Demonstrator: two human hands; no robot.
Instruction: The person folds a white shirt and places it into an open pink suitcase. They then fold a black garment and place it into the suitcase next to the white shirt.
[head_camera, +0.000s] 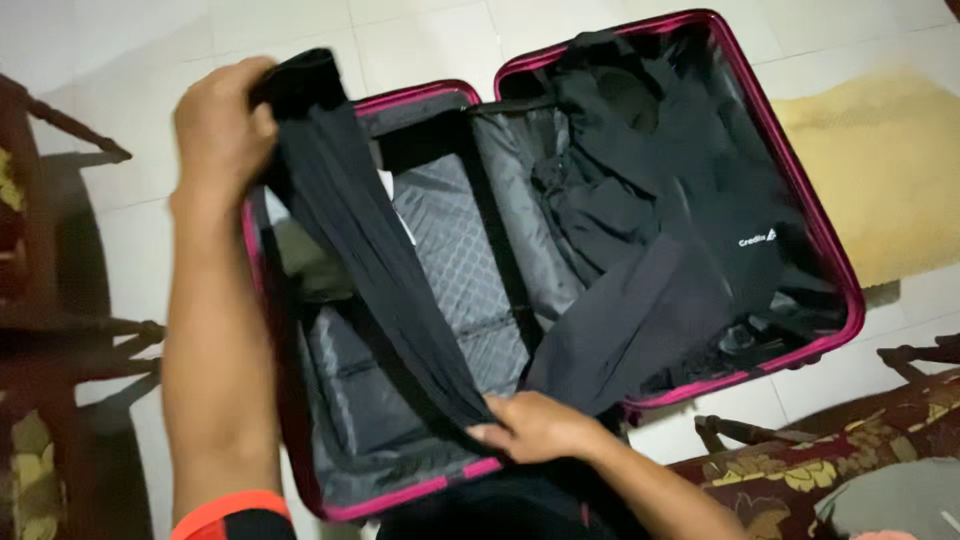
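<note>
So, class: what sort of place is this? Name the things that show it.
Probably a room in a home: a white tiled floor, a yellow rug, floral upholstered wooden chairs, and an open suitcase on the floor.

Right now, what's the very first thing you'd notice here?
An open suitcase with a bright pink rim lies flat on the white tiled floor, dark clothes heaped in its right half. Over the left half, the left hand and right hand stretch a long black garment between them.
</note>
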